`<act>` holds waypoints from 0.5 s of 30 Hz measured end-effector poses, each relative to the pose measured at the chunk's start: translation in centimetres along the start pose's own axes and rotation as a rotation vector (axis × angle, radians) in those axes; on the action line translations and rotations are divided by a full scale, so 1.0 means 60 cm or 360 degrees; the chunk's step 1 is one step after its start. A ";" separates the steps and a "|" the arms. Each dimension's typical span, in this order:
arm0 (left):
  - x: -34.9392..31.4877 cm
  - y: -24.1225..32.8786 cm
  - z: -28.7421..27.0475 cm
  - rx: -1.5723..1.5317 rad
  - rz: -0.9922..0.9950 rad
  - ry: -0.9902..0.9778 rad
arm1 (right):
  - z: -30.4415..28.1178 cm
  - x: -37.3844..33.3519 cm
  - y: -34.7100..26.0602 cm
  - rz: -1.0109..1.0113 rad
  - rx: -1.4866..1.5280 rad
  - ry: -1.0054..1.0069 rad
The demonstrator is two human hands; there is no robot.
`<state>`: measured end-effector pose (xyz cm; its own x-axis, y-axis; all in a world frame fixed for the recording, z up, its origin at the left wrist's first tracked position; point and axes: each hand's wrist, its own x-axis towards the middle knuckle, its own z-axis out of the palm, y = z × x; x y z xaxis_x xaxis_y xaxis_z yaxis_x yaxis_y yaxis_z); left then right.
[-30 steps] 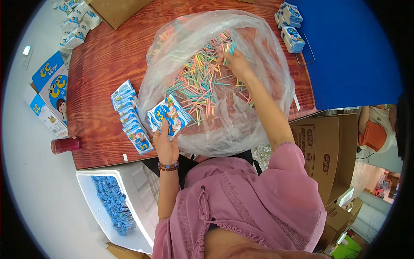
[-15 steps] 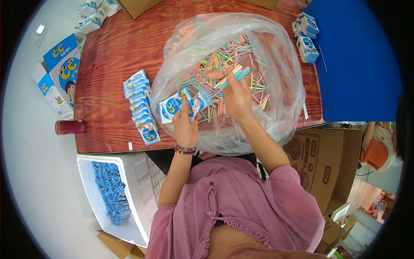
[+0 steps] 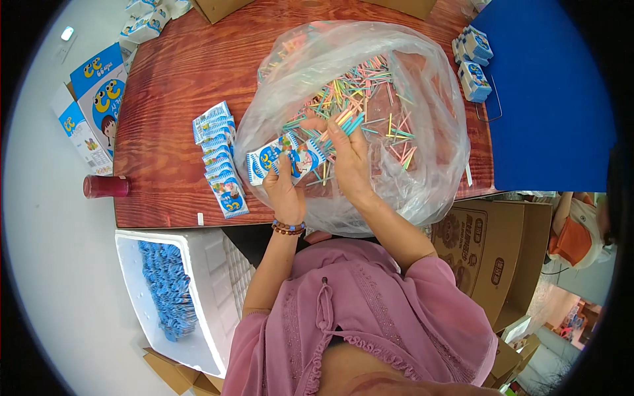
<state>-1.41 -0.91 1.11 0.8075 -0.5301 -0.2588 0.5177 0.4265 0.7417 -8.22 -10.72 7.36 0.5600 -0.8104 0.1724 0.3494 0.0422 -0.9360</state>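
Observation:
My left hand (image 3: 285,197), with a beaded bracelet at its wrist, grips small blue-and-white packets (image 3: 269,160) that fan out between thumb and fingers. Just right of it, my right hand (image 3: 351,162) pinches a small bundle of thin coloured sticks (image 3: 353,124) in blue, yellow and pink. The sticks' lower ends are close to the packets; whether they touch, I cannot tell. Both hands are over the near left part of a large clear plastic bag (image 3: 422,191), which lies open with many loose pastel sticks (image 3: 356,82) inside.
Left of the bag, several similar packets (image 3: 221,162) overlap in a row on the wooden table (image 3: 165,99). A red-filled jar (image 3: 107,186) is at the left edge. Below stands a white foam box (image 3: 205,264) of blue packets; a cardboard carton (image 3: 492,244) is at right.
My right hand has moved left and slightly down, bringing the sticks nearer the packets. My left hand keeps its grip on the packets.

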 end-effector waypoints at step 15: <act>0.010 -0.014 0.002 -0.0347 0.0056 -0.0116 | 0.056 -0.023 0.011 0.0185 0.0556 0.0194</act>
<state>-1.38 -1.70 0.39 0.8076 -0.5603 -0.1842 0.5450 0.5895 0.5962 -6.25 -7.60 7.50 0.5248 -0.8511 0.0139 0.5353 0.3173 -0.7828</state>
